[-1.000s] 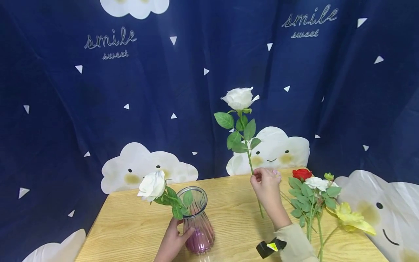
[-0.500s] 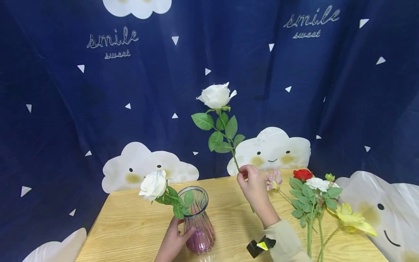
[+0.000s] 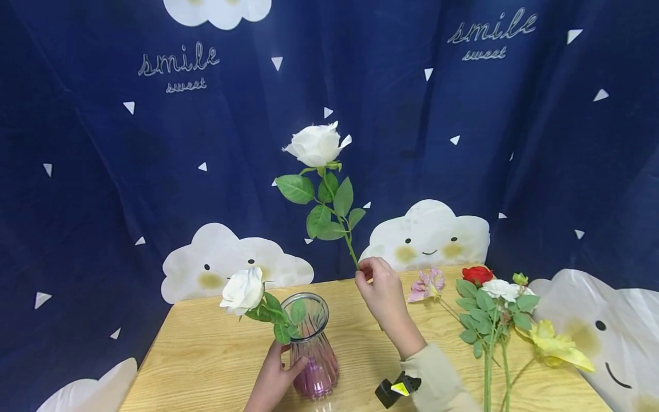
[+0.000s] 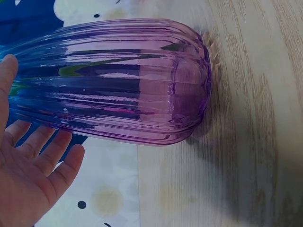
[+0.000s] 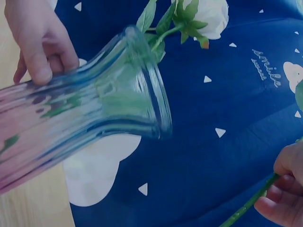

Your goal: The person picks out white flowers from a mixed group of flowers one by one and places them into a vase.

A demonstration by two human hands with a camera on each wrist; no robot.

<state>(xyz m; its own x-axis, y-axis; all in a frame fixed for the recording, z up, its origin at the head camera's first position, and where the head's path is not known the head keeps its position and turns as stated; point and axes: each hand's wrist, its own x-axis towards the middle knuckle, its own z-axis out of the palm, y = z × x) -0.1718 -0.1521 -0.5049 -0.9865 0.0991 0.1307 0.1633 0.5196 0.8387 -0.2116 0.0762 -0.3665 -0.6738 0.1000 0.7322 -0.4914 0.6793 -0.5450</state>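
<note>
A ribbed glass vase (image 3: 315, 375), bluish at the rim and purple at the base, stands on the wooden table. My left hand (image 3: 273, 377) holds its left side, thumb in front; the left wrist view shows thumb and fingers around the vase (image 4: 137, 85). One white rose (image 3: 243, 292) is in the vase, its bloom leaning left over the rim. Right of the vase, my right hand (image 3: 383, 300) pinches the stem of another white rose (image 3: 316, 146), raised with its bloom high and tilted left. In the right wrist view, the green stem (image 5: 246, 208) passes between thumb and fingers.
On the table's right side lie a pink flower (image 3: 427, 285), a red rose (image 3: 477, 275), white flowers (image 3: 500, 289) with green leaves and a yellow flower (image 3: 553, 343). A dark blue curtain (image 3: 231, 143) with clouds and triangles hangs behind the wooden table (image 3: 206, 349).
My right hand has moved left toward the vase with the raised white rose, uncovering the pink flower. The left hand, vase and rose in it have stayed in place.
</note>
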